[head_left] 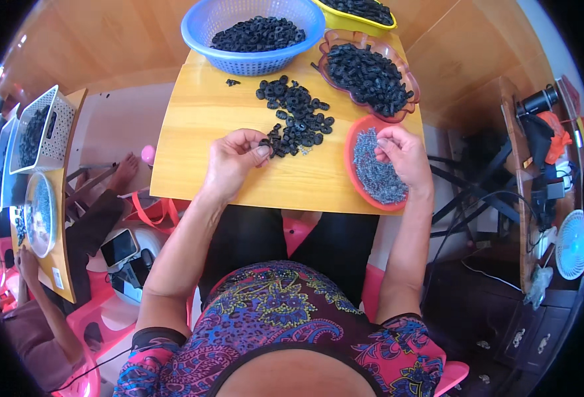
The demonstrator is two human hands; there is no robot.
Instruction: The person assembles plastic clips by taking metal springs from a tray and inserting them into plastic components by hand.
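My left hand [234, 160] is over the table, thumb and fingers pinched on a small black plastic piece [265, 143]. Beside it lies a loose pile of similar black oval and ring-shaped pieces [300, 109]. A few tiny metal bits [305, 151] show at the pile's near edge. On the right, my right hand [401, 157] is closed in a pinch above an orange-red oval dish [351, 165]. Many small silvery metal parts [376, 175] fill that dish. Whatever sits between my right fingertips is too small to make out.
At the table's far side stand a blue colander [202, 47], a brownish scalloped tray [408, 69] and a yellow basin [355, 24], all holding black pieces. Leftward, another person's hand [27, 264] is at a second table [60, 264]. A shelf with a small fan [572, 245] stands right.
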